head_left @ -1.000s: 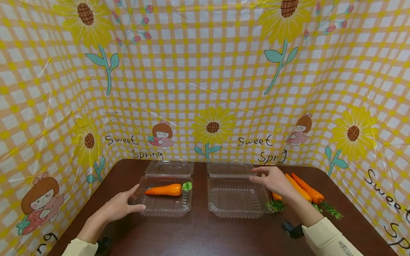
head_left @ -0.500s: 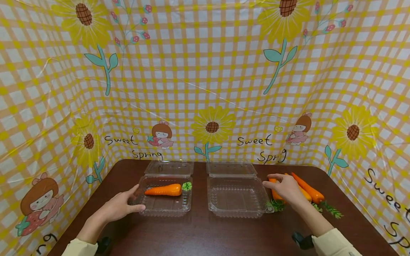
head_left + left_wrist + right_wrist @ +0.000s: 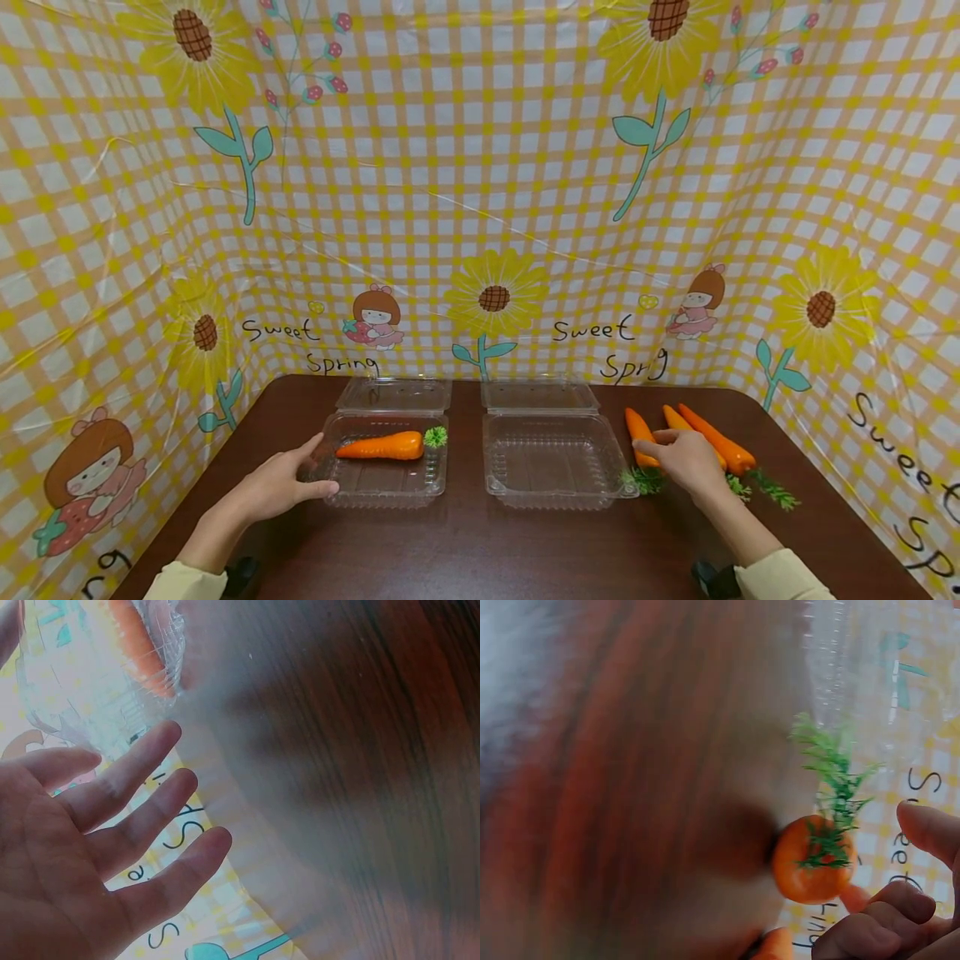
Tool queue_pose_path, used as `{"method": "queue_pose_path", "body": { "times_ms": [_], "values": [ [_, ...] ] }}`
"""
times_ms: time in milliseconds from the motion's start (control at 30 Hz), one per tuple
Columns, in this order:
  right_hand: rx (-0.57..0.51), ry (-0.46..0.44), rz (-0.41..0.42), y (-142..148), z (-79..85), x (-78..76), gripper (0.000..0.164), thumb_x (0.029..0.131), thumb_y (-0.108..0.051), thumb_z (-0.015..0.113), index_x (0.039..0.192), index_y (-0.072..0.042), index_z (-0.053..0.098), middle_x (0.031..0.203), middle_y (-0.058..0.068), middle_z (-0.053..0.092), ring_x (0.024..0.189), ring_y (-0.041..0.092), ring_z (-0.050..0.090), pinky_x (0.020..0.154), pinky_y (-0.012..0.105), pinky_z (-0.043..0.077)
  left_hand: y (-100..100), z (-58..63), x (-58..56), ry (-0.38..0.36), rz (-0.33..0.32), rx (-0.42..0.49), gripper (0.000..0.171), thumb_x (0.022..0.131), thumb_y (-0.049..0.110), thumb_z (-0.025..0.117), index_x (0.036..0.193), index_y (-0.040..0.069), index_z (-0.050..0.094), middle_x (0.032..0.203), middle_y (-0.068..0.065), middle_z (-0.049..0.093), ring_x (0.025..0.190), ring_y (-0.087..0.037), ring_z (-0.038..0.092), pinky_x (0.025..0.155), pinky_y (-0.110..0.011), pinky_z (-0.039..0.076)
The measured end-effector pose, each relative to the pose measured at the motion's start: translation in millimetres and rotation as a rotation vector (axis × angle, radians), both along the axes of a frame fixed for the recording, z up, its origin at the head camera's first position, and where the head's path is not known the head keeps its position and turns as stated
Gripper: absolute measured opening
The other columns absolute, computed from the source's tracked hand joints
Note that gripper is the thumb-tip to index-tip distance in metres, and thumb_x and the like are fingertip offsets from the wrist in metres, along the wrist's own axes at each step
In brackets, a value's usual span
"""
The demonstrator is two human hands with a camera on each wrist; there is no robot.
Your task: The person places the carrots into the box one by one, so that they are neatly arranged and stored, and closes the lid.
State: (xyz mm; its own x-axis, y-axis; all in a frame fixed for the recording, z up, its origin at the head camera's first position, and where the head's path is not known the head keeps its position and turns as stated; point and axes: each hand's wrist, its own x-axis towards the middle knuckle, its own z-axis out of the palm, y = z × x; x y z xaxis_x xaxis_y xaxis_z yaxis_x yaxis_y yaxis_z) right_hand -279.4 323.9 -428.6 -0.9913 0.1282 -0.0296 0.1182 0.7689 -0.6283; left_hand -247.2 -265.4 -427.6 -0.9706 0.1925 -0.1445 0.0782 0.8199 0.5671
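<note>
At the left, the left hand [image 3: 276, 485] lies along the outer side of the left clear container [image 3: 390, 502], thumb and fingers spread wide, palm holding nothing; the thumb tip is at the near corner. Inside that container one carrot [image 3: 386, 447] lies on its side, tip to the left and leafy tuft [image 3: 436, 437] to the right. Next comes the right clear container [image 3: 551, 503], its lid folded back. Just beside it, on the dark table [image 3: 465, 554], lies the nearest loose carrot [image 3: 634, 422], its greens [image 3: 838, 784] by the container's front corner. The right hand [image 3: 690, 458] is over this carrot, fingertips at its side; whether thumb and fingers have closed on it I cannot tell, since the two views leave the contact unclear. Farther right lie a middle carrot [image 3: 674, 416], partly hidden, and an outer carrot [image 3: 723, 446]. The loose carrot looks glossy and stiff, so probably light, firm and a little slippery; a pinch across its thick body should be surer than one on the tapering tip or flimsy greens.
</note>
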Motion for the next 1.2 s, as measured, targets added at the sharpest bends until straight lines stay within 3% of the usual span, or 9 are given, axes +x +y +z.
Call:
{"method": "queue_pose_path", "body": {
  "times_ms": [133,233,367,500,667,767,833,1000,1200],
  "values": [
    [0.015,-0.020,-0.015,2,-6.8,-2.0,0.079,0.092,-0.049,0.069,0.131,0.018,0.055,0.133,0.037,0.055,0.099,0.040,0.063,0.073,0.040,0.052,0,-0.1,0.8,0.003,-0.001,0.004,0.102,0.088,0.054,0.073,0.159,0.000,0.024,0.128,-0.020,0.064,0.115,-0.037,0.062,0.089,-0.056,0.051],
    [0.011,-0.027,-0.032,2,-9.9,-2.5,0.076,0.092,-0.044,0.071,0.131,0.020,0.054,0.134,0.038,0.054,0.094,0.038,0.062,0.070,0.038,0.049,-1,-0.5,1.2,0.004,-0.001,0.010,0.102,0.088,0.053,0.073,0.159,0.000,0.024,0.128,-0.021,0.064,0.115,-0.037,0.062,0.089,-0.057,0.051],
    [-0.003,-0.041,-0.050,4,-14.5,-2.7,0.073,0.091,-0.039,0.072,0.130,0.020,0.054,0.110,0.032,0.063,0.071,0.025,0.052,0.061,0.033,0.039,-1,-1.1,0.9,0.003,0.001,0.009,0.102,0.088,0.053,0.073,0.159,0.000,0.024,0.129,-0.021,0.063,0.116,-0.037,0.062,0.089,-0.057,0.051],
    [0.012,-0.043,-0.050,5,-17.1,-2.7,0.068,0.089,-0.037,0.073,0.124,0.019,0.059,0.091,0.021,0.063,0.067,0.022,0.050,0.059,0.033,0.037,-2,-1.6,0.2,0.005,0.002,0.005,0.102,0.088,0.054,0.073,0.159,0.001,0.024,0.129,-0.020,0.064,0.115,-0.037,0.062,0.089,-0.056,0.051],
    [0.016,-0.051,-0.050,4,-18.9,-2.5,0.043,0.087,-0.036,0.074,0.091,0.007,0.070,0.062,0.002,0.045,0.057,0.018,0.043,0.055,0.031,0.034,-2,-2.4,-0.7,0.008,-0.001,0.008,0.101,0.088,0.053,0.073,0.159,0.001,0.024,0.129,-0.020,0.063,0.114,-0.035,0.063,0.089,-0.055,0.052],
    [0.023,-0.057,-0.050,4,-19.9,-2.0,0.037,0.087,-0.037,0.075,0.067,-0.007,0.063,0.054,-0.005,0.033,0.050,0.014,0.035,0.052,0.030,0.031,-3,-2.5,-1.1,0.007,-0.002,0.008,0.101,0.088,0.053,0.073,0.159,0.000,0.024,0.129,-0.020,0.063,0.113,-0.034,0.063,0.088,-0.054,0.052],
    [0.033,-0.056,-0.046,4,-19.7,-1.5,0.040,0.086,-0.037,0.075,0.061,-0.012,0.057,0.053,-0.006,0.032,0.048,0.013,0.034,0.050,0.029,0.030,-3,-2.4,-1.3,0.004,-0.002,0.011,0.101,0.088,0.053,0.073,0.159,0.000,0.024,0.129,-0.020,0.063,0.113,-0.034,0.063,0.088,-0.054,0.052],
    [0.051,-0.057,-0.045,4,-19.2,-1.6,0.046,0.086,-0.039,0.075,0.054,-0.018,0.049,0.051,-0.007,0.031,0.046,0.011,0.031,0.048,0.027,0.029,-3,-2.4,-1.8,-0.002,-0.003,0.015,0.101,0.088,0.053,0.073,0.159,0.001,0.024,0.130,-0.020,0.062,0.114,-0.035,0.063,0.088,-0.054,0.052],
    [0.068,-0.062,-0.043,6,-20.2,-3.3,0.044,0.085,-0.042,0.074,0.057,-0.014,0.056,0.051,-0.007,0.034,0.047,0.013,0.034,0.049,0.028,0.029,-2,-1.9,-0.8,0.002,0.000,0.007,0.101,0.088,0.054,0.073,0.159,0.001,0.024,0.129,-0.020,0.063,0.115,-0.036,0.062,0.088,-0.055,0.051]
  ]
}}
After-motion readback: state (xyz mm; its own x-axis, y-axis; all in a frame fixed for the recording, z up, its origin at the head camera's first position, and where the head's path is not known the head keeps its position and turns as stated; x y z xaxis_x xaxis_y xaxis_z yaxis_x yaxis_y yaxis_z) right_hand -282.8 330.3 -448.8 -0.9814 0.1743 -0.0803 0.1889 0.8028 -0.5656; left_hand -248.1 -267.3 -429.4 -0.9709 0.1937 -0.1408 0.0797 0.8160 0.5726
